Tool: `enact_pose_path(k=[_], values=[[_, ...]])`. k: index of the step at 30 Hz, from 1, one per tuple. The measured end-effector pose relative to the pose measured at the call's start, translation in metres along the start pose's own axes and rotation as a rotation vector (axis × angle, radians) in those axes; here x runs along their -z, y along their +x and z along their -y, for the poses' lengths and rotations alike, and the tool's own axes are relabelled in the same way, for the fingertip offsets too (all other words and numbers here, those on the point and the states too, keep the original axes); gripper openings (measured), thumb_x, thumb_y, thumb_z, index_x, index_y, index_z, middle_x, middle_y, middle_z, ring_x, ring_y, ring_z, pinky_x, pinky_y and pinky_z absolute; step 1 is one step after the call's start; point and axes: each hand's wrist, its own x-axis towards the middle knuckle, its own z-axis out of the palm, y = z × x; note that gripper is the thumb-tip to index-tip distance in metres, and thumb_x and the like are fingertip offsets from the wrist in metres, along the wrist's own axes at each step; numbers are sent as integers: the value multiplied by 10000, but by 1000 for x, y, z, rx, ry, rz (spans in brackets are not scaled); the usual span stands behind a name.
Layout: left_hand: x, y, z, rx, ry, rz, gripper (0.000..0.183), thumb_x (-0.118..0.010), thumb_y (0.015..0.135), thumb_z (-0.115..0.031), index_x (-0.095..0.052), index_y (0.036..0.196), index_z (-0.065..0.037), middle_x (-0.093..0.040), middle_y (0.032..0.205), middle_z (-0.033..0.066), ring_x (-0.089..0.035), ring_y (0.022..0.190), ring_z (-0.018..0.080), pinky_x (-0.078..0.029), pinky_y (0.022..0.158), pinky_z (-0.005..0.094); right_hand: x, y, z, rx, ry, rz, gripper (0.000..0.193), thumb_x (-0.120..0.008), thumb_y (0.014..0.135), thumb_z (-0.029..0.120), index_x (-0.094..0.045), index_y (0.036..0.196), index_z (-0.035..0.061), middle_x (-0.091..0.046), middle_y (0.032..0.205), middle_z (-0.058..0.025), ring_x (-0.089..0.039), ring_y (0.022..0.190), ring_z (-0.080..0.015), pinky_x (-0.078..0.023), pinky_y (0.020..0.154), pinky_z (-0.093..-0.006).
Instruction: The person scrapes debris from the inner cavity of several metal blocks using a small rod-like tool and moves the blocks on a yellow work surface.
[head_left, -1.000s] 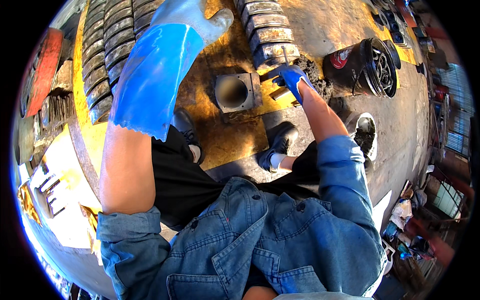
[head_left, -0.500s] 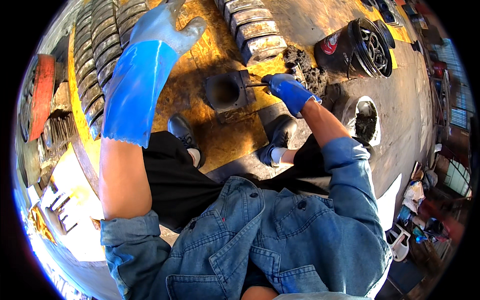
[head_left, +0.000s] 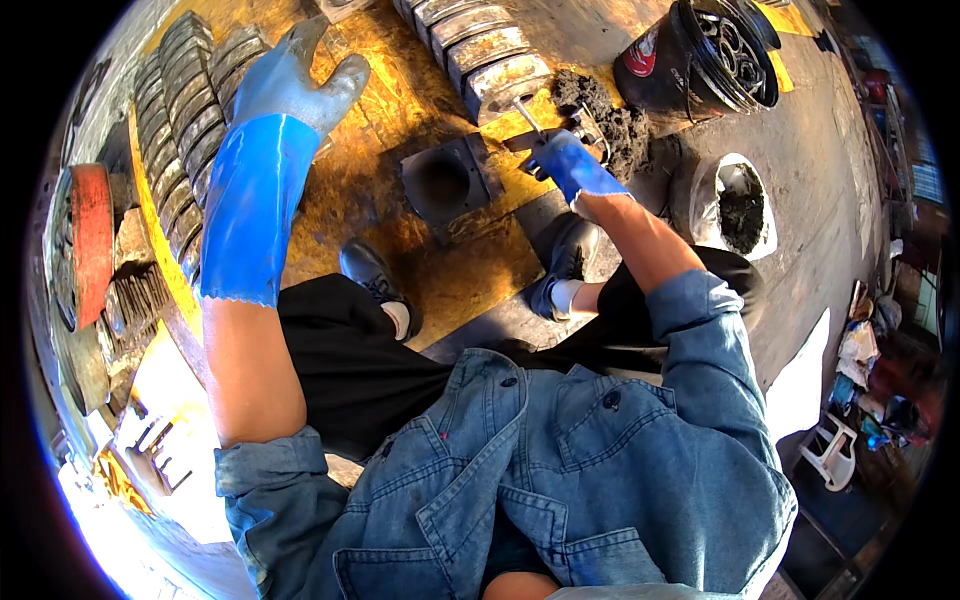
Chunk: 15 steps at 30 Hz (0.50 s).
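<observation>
My left hand (head_left: 300,80), in a long blue rubber glove, hovers at the upper left with thumb and fingers apart, holding nothing. To the right, my gloved right hand (head_left: 568,162) is closed round a thin metal-rod tool (head_left: 527,114); a dark flat part shows beside the fingers, and I cannot make out its full shape. Left of that hand, a dark square metal block with a round hole (head_left: 470,165) lies on the stained yellow plate (head_left: 455,290) before my feet. Black sludgy grit (head_left: 625,135) is heaped just beyond the right hand.
Rows of similar metal blocks (head_left: 485,50) stand at the far middle and far left (head_left: 185,90). A black bucket (head_left: 650,75) of metal rings leans at the far right. Nearer is a white bag (head_left: 708,205) with dark grit. A red-rimmed round part (head_left: 92,240) is at left.
My right hand has drawn the tool away from the block, and its rod now points up and away. The left hand has shifted left. The whole view has tilted slightly.
</observation>
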Motion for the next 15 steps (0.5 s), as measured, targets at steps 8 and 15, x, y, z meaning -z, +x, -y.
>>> enact_pose_path(k=[8,15], values=[[-6,4,-5,-16,31,40,723,-637,859,-485,-480,1443,-90,-588,1338,251,-591,1208,395,-485,989,437,-4,-23,25,-90,320,-40,299,-541,961,204,-735,895,-13,-762,854,-81,-690,650,-145,-474,538,-267],[-22,8,8,0,-38,40,717,-579,870,-471,-458,1454,-74,-583,1325,252,-591,1141,387,-475,951,415,14,-31,24,-67,299,-37,249,-561,948,188,-744,973,22,-756,870,-65,-678,664,-128,-476,539,-268]])
